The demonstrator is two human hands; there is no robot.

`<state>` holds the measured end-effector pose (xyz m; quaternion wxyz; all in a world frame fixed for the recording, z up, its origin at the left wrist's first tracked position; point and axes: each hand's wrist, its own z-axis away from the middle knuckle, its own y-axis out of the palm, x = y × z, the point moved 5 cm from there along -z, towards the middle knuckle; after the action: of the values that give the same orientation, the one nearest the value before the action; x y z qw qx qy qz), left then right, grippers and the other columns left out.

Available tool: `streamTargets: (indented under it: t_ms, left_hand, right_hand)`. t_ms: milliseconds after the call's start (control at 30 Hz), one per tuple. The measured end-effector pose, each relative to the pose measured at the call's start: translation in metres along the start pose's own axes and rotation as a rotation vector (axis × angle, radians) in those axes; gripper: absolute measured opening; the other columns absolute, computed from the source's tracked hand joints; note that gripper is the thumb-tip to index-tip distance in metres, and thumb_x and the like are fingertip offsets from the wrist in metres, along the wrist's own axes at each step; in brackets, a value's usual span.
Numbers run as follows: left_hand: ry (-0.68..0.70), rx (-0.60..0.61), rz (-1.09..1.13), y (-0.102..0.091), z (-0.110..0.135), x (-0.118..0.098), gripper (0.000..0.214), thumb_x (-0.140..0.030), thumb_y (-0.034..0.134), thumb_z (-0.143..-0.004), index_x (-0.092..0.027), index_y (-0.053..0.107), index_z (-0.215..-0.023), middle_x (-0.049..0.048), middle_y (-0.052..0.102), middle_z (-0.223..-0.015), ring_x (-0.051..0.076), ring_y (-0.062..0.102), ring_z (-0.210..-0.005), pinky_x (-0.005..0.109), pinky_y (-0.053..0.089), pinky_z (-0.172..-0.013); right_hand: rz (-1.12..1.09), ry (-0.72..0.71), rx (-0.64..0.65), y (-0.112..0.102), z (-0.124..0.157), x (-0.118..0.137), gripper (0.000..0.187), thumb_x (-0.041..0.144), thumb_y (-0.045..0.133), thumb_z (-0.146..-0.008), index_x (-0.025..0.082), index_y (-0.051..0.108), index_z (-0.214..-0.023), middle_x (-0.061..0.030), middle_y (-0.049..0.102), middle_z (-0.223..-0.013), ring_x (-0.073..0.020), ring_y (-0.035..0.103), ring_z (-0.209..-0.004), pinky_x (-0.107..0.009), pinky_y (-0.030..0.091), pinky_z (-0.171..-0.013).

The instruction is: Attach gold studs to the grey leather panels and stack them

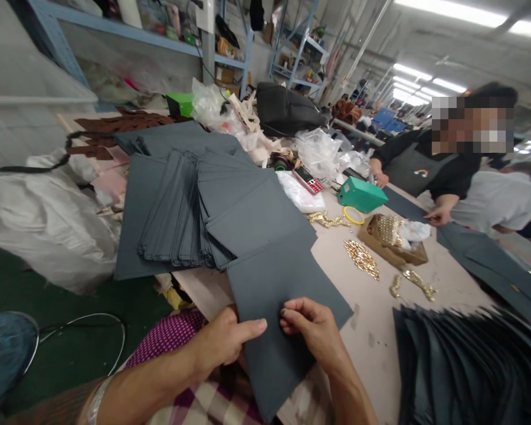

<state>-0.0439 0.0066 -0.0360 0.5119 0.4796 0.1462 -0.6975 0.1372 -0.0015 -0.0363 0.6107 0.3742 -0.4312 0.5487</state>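
Observation:
A dark grey flat panel (287,277) lies over the table's near edge and my lap. My left hand (230,335) grips its left edge, thumb on top and the other fingers hidden underneath. Over the panel's middle, my right hand (307,324) is closed in a pinch, its fingertips at the surface. Something small and dark shows at those fingertips, too small to name. Beyond lies a fanned stack of similar grey panels (172,206). A pile of small gold metal pieces (361,258) sits to the right on the table.
A cardboard box (392,251) holds gold chain and plastic. Near it are a green box (361,195), a yellow ring (353,215) and a red phone (308,180). More dark panels (469,366) stand at right. A co-worker (429,159) works across the table.

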Motion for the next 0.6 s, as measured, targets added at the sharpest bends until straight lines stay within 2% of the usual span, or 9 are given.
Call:
streamTargets:
  t_ms: [67,200,300,367,433,500,600]
  left_hand:
    - [-0.016,-0.004,-0.021,0.001,0.002,-0.005,0.045,-0.057,0.068,-0.073,-0.015,0.063,-0.089,-0.0103,0.041,-0.048,0.006,0.023,-0.035,0.019,0.017,-0.036]
    - [-0.036,-0.011,-0.057,0.001,0.003,-0.007,0.047,-0.063,0.060,-0.077,-0.016,0.062,-0.082,-0.0106,0.037,-0.045,0.006,0.020,-0.034,0.020,0.013,-0.036]
    - [-0.032,-0.008,-0.088,-0.001,0.002,-0.004,0.048,-0.064,0.056,-0.081,-0.016,0.061,-0.074,-0.0100,0.035,-0.042,0.007,0.021,-0.034,0.021,0.016,-0.036]
    - [-0.020,-0.003,-0.105,-0.001,0.002,-0.005,0.048,-0.062,0.055,-0.083,-0.016,0.062,-0.073,-0.0077,0.040,-0.044,0.008,0.029,-0.036,0.021,0.024,-0.037]
    - [0.036,0.022,-0.131,0.001,0.002,-0.010,0.044,-0.057,0.054,-0.087,-0.015,0.066,-0.080,-0.0029,0.055,-0.055,0.012,0.047,-0.048,0.022,0.040,-0.046]
    - [0.140,0.058,-0.193,0.005,0.001,-0.020,0.041,-0.051,0.051,-0.092,-0.015,0.069,-0.097,0.0020,0.069,-0.078,0.017,0.062,-0.070,0.025,0.052,-0.066]
    - [0.412,0.107,-0.457,0.015,0.002,-0.040,0.037,-0.038,0.042,-0.098,-0.020,0.063,-0.123,0.0053,0.069,-0.118,0.021,0.064,-0.104,0.033,0.051,-0.096]
  right_hand:
    - [-0.004,0.011,0.026,0.005,-0.002,0.001,0.036,0.046,0.084,-0.065,0.013,0.072,-0.075,-0.0016,0.067,-0.062,-0.0122,0.062,-0.055,-0.022,0.053,-0.055]
    - [0.023,0.003,0.062,0.013,-0.002,0.003,0.033,0.045,0.081,-0.068,0.014,0.071,-0.075,-0.0001,0.065,-0.060,-0.0112,0.061,-0.053,-0.020,0.051,-0.051]
    - [0.034,0.005,0.072,0.015,-0.002,0.001,0.031,0.044,0.079,-0.072,0.014,0.069,-0.076,0.0008,0.064,-0.060,-0.0106,0.061,-0.053,-0.019,0.051,-0.050]
    - [0.040,0.001,0.064,0.016,-0.002,0.001,0.031,0.043,0.077,-0.073,0.015,0.067,-0.076,0.0012,0.064,-0.059,-0.0108,0.061,-0.052,-0.019,0.051,-0.050]
    - [0.043,-0.005,0.038,0.016,-0.001,0.001,0.030,0.043,0.076,-0.074,0.016,0.064,-0.077,0.0023,0.062,-0.057,-0.0111,0.060,-0.050,-0.019,0.051,-0.048]
    - [0.097,-0.038,-0.011,0.013,0.000,0.004,0.027,0.042,0.073,-0.076,0.017,0.062,-0.076,0.0038,0.059,-0.055,-0.0114,0.057,-0.047,-0.019,0.048,-0.043]
    - [0.348,-0.263,-0.139,0.004,0.003,0.018,0.022,0.039,0.067,-0.080,0.018,0.064,-0.074,0.0014,0.064,-0.062,-0.0133,0.059,-0.055,-0.021,0.049,-0.049]
